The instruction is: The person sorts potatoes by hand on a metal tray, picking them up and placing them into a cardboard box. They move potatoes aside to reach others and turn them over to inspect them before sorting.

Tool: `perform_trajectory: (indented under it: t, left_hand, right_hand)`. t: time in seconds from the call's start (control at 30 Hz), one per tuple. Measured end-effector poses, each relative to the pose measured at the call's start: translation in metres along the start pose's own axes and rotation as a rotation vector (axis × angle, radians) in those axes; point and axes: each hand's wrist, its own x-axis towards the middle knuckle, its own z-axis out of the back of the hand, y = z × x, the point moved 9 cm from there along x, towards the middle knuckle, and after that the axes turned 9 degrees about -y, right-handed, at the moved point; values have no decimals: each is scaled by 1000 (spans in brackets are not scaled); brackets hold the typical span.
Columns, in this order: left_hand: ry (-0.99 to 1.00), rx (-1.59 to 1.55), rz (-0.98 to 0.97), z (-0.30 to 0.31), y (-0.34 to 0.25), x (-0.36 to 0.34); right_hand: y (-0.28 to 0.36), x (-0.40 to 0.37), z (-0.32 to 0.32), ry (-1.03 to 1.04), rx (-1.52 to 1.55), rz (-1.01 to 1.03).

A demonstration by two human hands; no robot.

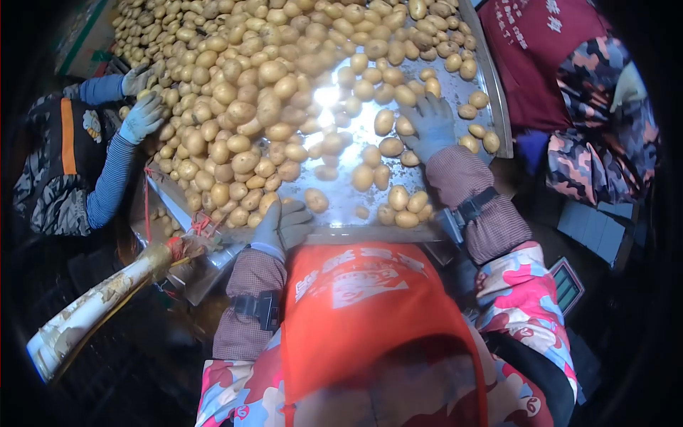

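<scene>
A large heap of potatoes (245, 92) covers the left and back of a shiny metal table (334, 203). My left hand (283, 225), in a grey-blue glove, rests at the near edge of the heap with its fingers stretched out to the right. Just beyond its fingertips lies a single potato (316, 200). Further out on the right, my right hand (431, 127) reaches flat over the metal, fingers spread, beside a loose potato (405, 126). A small cluster of potatoes (407, 206) sits by the front rim, nearer to me than the right hand.
On the left, a co-worker's gloved hands (142, 117) touch the heap. Another person in a maroon apron (526, 64) stands at the table's right side. A white pipe-like chute (99, 309) with red ties juts out at lower left. A green-edged box (85, 39) is at the back left.
</scene>
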Motion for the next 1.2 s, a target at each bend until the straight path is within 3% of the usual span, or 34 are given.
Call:
perform_trajectory:
  t: [0.07,0.17,0.23,0.3,0.33,0.4,0.43,0.5,0.63,0.67,0.73,0.77,0.8,0.87,0.9,0.93,0.97,1.03,1.07,1.1,1.13,1.2]
  left_hand:
    - [82,-24,18,-3,4,-3]
    - [280,-224,77,-54,-7,-32]
    - [521,-482,151,-100,-16,-60]
    - [561,-271,-205,-97,-2,-16]
    - [561,-166,-382,-88,13,10]
    - [467,-213,-330,-71,24,17]
    - [379,-365,-105,-66,25,5]
    - [236,-546,97,-42,36,-5]
    - [46,-691,7,82,35,-26]
    - [181,-687,5,107,22,-39]
    - [-90,-679,-120,196,16,-51]
    - [29,-778,-209,257,15,-32]
    - [-190,-1145,-200,306,19,-29]
    - [-675,-1151,-391,337,2,-54]
    - [-813,-762,-416,389,19,-39]
    - [-926,-367,-437,437,31,-24]
    - [-719,-481,-393,410,28,-19]
    - [-304,-687,-302,329,21,-29]
    - [-105,-784,-252,278,15,-45]
    - [-65,-680,-159,228,15,-53]
    - [-139,-396,-158,178,7,-66]
    - [2,-272,-53,124,23,-47]
  right_hand:
    - [1,12,1,102,31,-184]
    - [52,9,51,40,219,-251]
    - [105,7,41,74,459,158]
    - [122,29,13,298,551,169]
    - [105,57,-20,514,530,-22]
    - [57,95,-20,284,420,41]
    - [44,107,-11,196,290,64]
    - [41,109,-6,70,-43,55]
    - [37,40,-31,-16,2,75]
    - [40,22,-19,15,77,124]
    - [41,-18,9,84,-53,127]
    - [46,-38,25,111,-46,161]
    - [48,-56,37,136,-39,193]
    - [28,-100,43,245,116,65]
    - [20,-111,42,297,209,6]
    - [-9,-108,37,329,226,-261]
    - [-36,-107,32,363,246,-537]
    - [-56,-84,35,229,279,-685]
    - [-47,-55,46,75,293,-551]
    - [-48,-43,37,144,239,-569]
    - [-43,-30,23,134,145,-464]
    - [-24,-30,-2,117,-50,-267]
